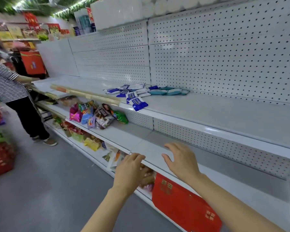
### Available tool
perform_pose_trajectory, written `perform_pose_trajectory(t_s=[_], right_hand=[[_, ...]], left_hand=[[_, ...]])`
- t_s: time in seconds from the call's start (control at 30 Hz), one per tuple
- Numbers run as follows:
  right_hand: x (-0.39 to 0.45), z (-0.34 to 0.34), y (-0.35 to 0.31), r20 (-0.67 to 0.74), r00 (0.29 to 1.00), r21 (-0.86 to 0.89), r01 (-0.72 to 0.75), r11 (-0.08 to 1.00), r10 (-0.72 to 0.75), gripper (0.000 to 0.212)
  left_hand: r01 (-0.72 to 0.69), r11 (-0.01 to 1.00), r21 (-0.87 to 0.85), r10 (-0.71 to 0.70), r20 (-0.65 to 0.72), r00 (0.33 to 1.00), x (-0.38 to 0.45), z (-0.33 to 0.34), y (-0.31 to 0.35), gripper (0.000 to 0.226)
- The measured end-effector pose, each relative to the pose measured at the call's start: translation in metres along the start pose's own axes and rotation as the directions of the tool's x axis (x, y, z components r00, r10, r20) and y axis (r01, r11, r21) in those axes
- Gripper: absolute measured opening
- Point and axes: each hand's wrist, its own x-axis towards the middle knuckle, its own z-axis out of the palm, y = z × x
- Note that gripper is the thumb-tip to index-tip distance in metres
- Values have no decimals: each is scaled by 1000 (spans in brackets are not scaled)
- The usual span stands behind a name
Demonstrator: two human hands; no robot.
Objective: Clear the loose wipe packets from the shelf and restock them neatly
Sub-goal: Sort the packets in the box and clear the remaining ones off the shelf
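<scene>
Both hands empty, left hand (130,168) loosely curled and right hand (181,160) spread at the lower shelf (157,141) edge, wipe packets (137,94) scattered loose on the upper shelf (224,113).

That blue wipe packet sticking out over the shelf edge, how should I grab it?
Probably pinch the blue wipe packet by the end hanging past the upper shelf lip, coming from the aisle side. It lies flat, so only that overhanging end lets fingers get under it. Both hands are empty.
</scene>
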Motion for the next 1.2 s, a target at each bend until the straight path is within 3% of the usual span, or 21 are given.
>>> perform_pose_trajectory(t_s=[0.4, 0.6, 0.67, 0.73, 0.83, 0.97, 1.07, 1.2], right_hand=[[145, 95, 1, 118, 990, 45, -81, 996, 75, 34], [229, 136, -7, -40, 984, 112, -167, 980, 172, 29], [267, 145, -11, -103, 971, 55, -210, 976, 214, 40], [304, 152, -16, -82, 948, -108, -315, 943, 307, 63], [341, 164, -17, 57, 866, -333, -453, 827, 497, 86], [360, 180, -11, 183, 765, -445, -496, 746, 618, 82], [366, 181, -7, 239, 723, -318, -572, 756, 648, 63], [368, 171, -2, 227, 729, 122, -679, 724, 646, 39]], left_hand=[[134, 991, -4, -133, 85, 987, 145, 24, -105, 41], [166, 979, -120, -174, -59, 983, 241, 28, -155, 32], [160, 975, -151, -183, -147, 972, 278, 26, -177, 30], [157, 977, -146, -182, -181, 966, 318, 24, -201, 31], [185, 973, -137, -198, -89, 976, 373, 25, -227, 37], [200, 978, -61, -197, 61, 979, 429, 29, -239, 52], [206, 977, 61, -214, 187, 959, 457, 41, -238, 78], [211, 973, 92, -228, 247, 942, 472, 52, -226, 95]])
